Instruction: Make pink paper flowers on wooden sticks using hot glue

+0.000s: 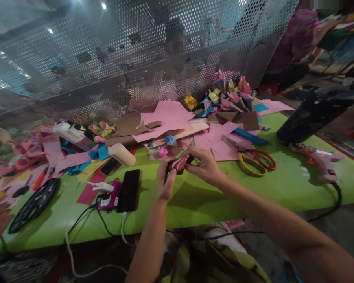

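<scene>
Olive-green cloth (212, 261) shows nearest, below the table edge and between the person's forearms. Over the near side of the bright green tabletop (301, 188), both hands grasp a small, folded pink piece with pale stripes (180, 162): the left hand (166, 179) cups its left side, the right hand (205, 165) pinches its right end, presumably to steady it between the thumbs. To the right, scissors with yellow and red handles (248, 151) point away, loops nearer the person, seemingly for easy reach. Farther right lies a pink glue gun (326, 163), its cord trailing off the near edge. Left, a black smartphone (129, 191) sits beside a purple-and-white power block (110, 198), probably for charging. At the far side, colourful paper cones (237, 96) cluster near a perforated metal panel (106, 70).
</scene>
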`<state>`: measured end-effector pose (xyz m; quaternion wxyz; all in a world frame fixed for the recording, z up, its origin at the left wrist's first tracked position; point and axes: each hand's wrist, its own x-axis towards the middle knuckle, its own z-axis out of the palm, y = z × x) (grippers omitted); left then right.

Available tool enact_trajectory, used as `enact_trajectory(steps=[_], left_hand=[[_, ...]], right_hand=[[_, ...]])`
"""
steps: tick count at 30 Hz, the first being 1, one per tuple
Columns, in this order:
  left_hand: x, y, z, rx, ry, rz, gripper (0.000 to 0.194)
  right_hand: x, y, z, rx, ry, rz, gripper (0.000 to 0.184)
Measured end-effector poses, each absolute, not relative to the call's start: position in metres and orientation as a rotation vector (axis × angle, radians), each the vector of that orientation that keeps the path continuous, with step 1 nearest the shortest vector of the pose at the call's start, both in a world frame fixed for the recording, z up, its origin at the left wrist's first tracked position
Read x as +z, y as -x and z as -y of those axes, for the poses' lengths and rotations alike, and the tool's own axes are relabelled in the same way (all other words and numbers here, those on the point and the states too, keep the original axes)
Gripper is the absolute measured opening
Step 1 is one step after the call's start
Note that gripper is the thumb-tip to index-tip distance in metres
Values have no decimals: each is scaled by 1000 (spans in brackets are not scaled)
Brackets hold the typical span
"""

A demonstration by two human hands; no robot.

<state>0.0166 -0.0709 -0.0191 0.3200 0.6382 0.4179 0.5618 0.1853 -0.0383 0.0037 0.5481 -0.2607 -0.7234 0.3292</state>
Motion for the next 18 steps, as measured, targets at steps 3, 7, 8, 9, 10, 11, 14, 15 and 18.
enact_trajectory(steps=[3,7,8,9,10,11,14,15,18], left_hand=[[-24,-14,75,1495,-1817,-1128,32],[-26,-14,78,1553,-1857,-1150,32],[-26,-15,78,1558,-1846,-1148,31],[-25,-16,78,1560,-1824,-1142,30],[-24,-17,78,1559,-1790,-1133,29],[-22,-18,77,1561,-1748,-1121,28],[-18,-21,73,1564,-1631,-1101,28],[-17,-22,72,1557,-1602,-1106,29],[-16,-22,67,1541,-1536,-1127,30]], right_hand=[[4,-186,39,716,588,1766,15],[5,-186,41,697,574,1806,16],[5,-186,41,695,581,1818,15],[5,-186,40,690,597,1834,14],[4,-186,40,679,622,1851,13],[4,-186,40,665,652,1867,12],[2,-185,37,641,736,1897,13],[1,-184,37,651,757,1901,14],[0,-183,34,756,802,1854,10]])
